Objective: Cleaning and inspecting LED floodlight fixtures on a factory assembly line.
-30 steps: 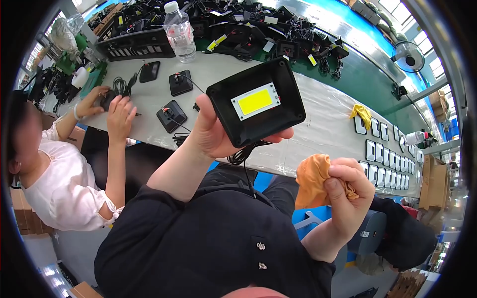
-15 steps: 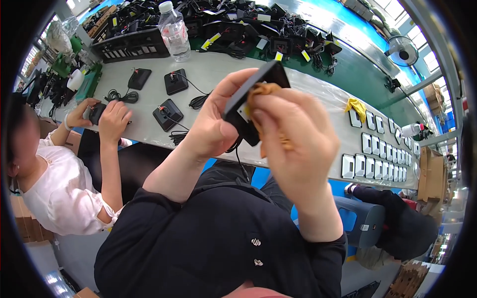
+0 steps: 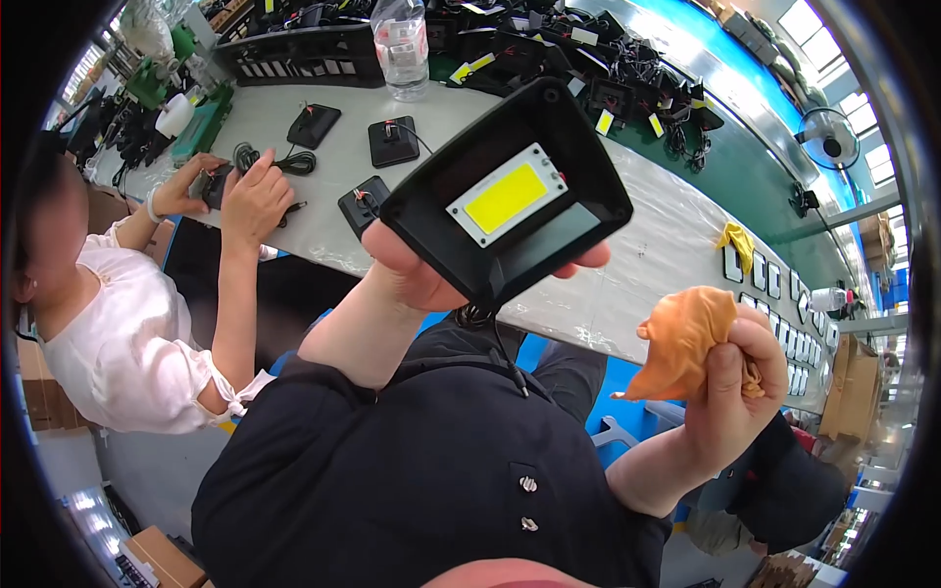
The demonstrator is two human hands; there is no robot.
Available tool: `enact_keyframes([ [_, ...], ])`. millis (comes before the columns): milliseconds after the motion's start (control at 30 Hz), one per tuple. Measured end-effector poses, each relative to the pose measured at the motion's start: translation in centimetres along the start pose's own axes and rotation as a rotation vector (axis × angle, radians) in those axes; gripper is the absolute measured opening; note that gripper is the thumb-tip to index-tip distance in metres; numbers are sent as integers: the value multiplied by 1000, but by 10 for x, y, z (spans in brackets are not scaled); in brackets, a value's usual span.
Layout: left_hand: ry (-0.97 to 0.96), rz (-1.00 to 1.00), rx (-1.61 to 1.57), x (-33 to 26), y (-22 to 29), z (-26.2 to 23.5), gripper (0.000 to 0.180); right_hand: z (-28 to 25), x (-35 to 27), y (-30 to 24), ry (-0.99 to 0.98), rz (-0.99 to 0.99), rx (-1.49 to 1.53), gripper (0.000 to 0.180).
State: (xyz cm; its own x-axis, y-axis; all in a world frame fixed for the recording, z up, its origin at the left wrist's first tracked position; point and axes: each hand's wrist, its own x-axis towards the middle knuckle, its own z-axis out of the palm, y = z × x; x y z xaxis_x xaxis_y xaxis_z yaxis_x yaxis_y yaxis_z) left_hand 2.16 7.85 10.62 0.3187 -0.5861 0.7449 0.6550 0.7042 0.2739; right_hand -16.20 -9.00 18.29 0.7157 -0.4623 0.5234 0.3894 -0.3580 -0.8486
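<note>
Floodlight (image 3: 510, 196), black with a yellow panel facing up, sits tilted in the left hand (image 3: 421, 274), whose fingers close around its lower edge, above the lap; the right hand (image 3: 730, 382) is fisted tight on a crumpled orange cloth (image 3: 681, 338), well apart to the right; beyond lies a grey table (image 3: 647, 255) with a water bottle (image 3: 400, 44); a co-worker's hand (image 3: 253, 186) rests there by small black housings (image 3: 392, 142).

Head camera looks steeply down, close over a worktable (image 3: 637, 255).
</note>
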Motion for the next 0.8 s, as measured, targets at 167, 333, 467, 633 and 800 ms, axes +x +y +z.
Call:
enact_keyframes([
  [167, 28, -13, -8, -1, 2, 3, 123, 5, -2, 1, -66, 0, -94, 14],
  [333, 67, -36, 25, 0, 3, 8, 120, 13, -5, 1, -124, 81, -120, 15],
  [467, 325, 15, 596, 14, -2, 19, 115, 12, -6, 7, -201, 154, -153, 12],
  [633, 237, -265, 1850, 20, -39, -6, 117, -13, -20, 24, 26, 296, -237, 11],
  [800, 69, -801, 2002, 10, -79, -55, 104, -51, -40, 66, 5, 296, -702, 7],
])
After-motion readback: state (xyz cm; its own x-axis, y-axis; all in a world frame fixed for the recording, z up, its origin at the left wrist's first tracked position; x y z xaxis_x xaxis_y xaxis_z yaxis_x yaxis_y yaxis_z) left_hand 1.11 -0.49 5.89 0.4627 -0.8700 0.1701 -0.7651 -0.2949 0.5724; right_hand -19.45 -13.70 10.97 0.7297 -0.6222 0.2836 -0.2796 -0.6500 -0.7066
